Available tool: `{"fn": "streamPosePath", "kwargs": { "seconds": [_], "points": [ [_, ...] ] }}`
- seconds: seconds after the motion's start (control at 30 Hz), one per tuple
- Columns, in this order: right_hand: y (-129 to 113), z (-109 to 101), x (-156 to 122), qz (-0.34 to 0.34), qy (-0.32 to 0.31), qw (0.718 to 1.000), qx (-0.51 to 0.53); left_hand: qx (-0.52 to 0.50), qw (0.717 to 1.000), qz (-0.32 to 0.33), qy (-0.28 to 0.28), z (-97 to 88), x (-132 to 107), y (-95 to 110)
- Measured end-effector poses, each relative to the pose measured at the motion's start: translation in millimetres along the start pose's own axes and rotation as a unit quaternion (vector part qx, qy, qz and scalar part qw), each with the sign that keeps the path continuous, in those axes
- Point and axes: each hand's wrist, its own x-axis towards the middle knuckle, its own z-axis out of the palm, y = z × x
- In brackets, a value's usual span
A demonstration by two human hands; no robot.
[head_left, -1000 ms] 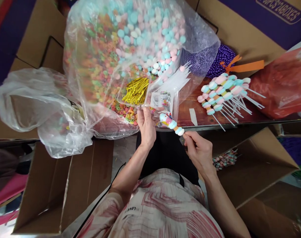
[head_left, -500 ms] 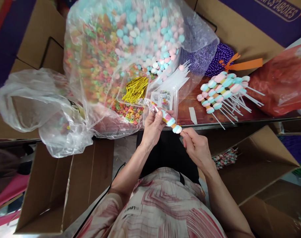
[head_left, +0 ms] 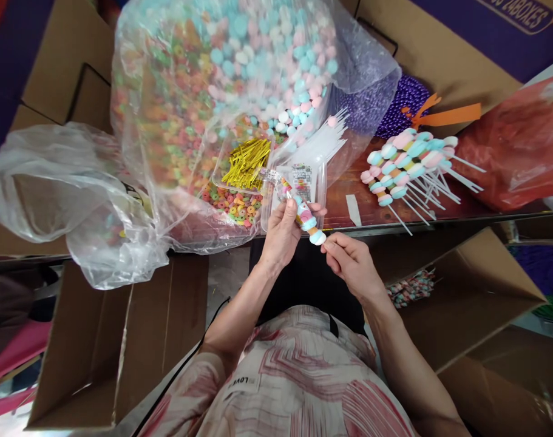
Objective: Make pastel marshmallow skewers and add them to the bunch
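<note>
My left hand (head_left: pixel 281 235) is closed around a marshmallow candy skewer (head_left: pixel 308 224), partly inside a clear printed wrapper (head_left: pixel 285 187). Pastel blue, white and pink marshmallows with an orange piece between them show at its lower end. There, my right hand (head_left: pixel 352 262) pinches the tip of the skewer; the stick itself is hidden by the fingers. Just beyond, a clear plastic tray (head_left: pixel 320 200) holds white sticks (head_left: pixel 324 142) and small printed wrappers. Left of it lie gold twist ties (head_left: pixel 246 162) in another clear tray.
A big clear bag (head_left: pixel 167 121) of gummy rings and marshmallows covers the table's back. Finished-looking skewers (head_left: pixel 401 161) lie piled at right, near purple beads (head_left: pixel 406 106) and a red bag (head_left: pixel 513 145). Cardboard boxes (head_left: pixel 167 340) stand below the table edge; the right box (head_left: pixel 476 291) contains skewers.
Both hands and the skewer have shifted slightly left, and the skewer points more steeply downward. The wrapper covers about the same part, and the grips look unchanged.
</note>
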Motion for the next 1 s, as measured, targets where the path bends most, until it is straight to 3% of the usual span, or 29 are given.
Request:
{"fn": "streamPosePath", "kwargs": {
  "seconds": [0.13,0.33,0.47,0.9,1.0],
  "points": [
    [5,9,-2,-0.065,0.052,0.988,-0.127,0.009,1.000,0.029,0.001,2.0,-3,-4],
    [9,17,-3,-0.163,0.125,0.940,-0.273,-0.005,1.000,0.015,0.013,2.1,-4,-4],
    [10,19,-1,-0.224,0.110,0.916,-0.316,-0.024,0.999,0.005,0.026,4.2,-2,-1],
    [13,16,-3,-0.171,0.036,0.903,-0.393,-0.043,0.998,-0.008,0.038,4.7,-3,-2],
    [13,17,-1,-0.184,0.041,0.917,-0.351,-0.025,0.999,-0.011,0.027,6.3,-3,-1]
  ]
}}
